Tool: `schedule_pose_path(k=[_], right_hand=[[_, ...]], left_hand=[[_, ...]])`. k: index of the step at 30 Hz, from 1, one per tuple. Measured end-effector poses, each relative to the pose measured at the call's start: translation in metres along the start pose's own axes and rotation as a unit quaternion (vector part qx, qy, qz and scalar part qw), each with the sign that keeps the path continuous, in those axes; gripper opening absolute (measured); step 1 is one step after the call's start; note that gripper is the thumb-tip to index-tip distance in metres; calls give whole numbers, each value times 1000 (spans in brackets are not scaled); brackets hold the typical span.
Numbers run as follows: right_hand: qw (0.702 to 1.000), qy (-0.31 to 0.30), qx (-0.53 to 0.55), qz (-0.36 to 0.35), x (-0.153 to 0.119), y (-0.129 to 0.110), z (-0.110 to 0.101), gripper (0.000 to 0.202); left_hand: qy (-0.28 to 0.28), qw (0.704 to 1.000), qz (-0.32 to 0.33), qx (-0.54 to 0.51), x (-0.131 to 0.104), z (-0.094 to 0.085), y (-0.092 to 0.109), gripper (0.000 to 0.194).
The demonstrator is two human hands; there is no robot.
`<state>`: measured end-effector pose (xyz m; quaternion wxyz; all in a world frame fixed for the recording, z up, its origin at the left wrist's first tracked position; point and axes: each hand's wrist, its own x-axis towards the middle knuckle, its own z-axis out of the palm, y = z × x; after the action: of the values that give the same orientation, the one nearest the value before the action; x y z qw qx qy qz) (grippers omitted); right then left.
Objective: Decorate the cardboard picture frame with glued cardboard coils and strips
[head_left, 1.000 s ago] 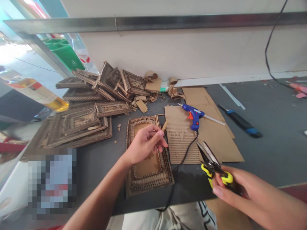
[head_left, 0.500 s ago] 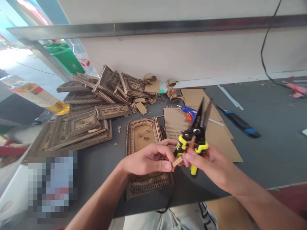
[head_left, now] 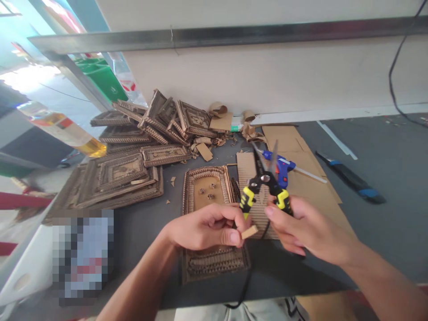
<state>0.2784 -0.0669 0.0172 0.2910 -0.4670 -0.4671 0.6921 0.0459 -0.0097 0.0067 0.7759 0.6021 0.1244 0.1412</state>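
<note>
A small folded strip of cardboard [head_left: 249, 232] is pinched between the thumb and forefinger of my left hand [head_left: 207, 228]. My right hand [head_left: 302, 225] is wrapped around the right handle of black and yellow scissors [head_left: 265, 179], whose blades point away from me and stand apart. The left scissor handle comes close to my left fingertips; whether they touch it, I cannot tell. Below my left hand lies a rectangular cardboard frame [head_left: 219, 264] with ridged borders, partly covered by that hand. Three tiny curled pieces [head_left: 210, 196] sit on its flat inner panel.
Behind the scissors a blue glue gun [head_left: 283, 171] lies on cardboard sheets [head_left: 319, 205]. A utility knife [head_left: 354, 180] is at the right. Stacked cardboard frames [head_left: 120, 171] fill the left, near a bottle [head_left: 63, 129]. A black cord [head_left: 249, 272] hangs over the table's front edge.
My right hand has moved away from the cardboard strip, which its thumb was close to before. The scissor handles and blades have spread wider. The view has turned slightly left.
</note>
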Motion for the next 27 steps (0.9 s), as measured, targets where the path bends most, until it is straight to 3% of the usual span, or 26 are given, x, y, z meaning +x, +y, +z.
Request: schedule_pose_path(k=[5,9,13,20,24,27], right_hand=[[994,62,-52,68,-21,0,-11,50],[959,115,-236,103,-51,7,-23,46],[929,116,-348,51,-70,10,-17,34],[912,127,-389,-19,-67,-3,6,40],[893,132,-425,-72,-61,3,10,42],[887,133,-436,-70,-60,9,11,45]], left_hand=[[28,1000,-13,5,-1,-4,1,28],[163,987,-13,-9,0,-3,2,24],[244,967,-21,-64,4,2,4,26],[274,959,-57,-50,13,15,6,33],[270,960,-59,-42,14,19,6,33],[262,962,-65,-40,16,23,5,34]])
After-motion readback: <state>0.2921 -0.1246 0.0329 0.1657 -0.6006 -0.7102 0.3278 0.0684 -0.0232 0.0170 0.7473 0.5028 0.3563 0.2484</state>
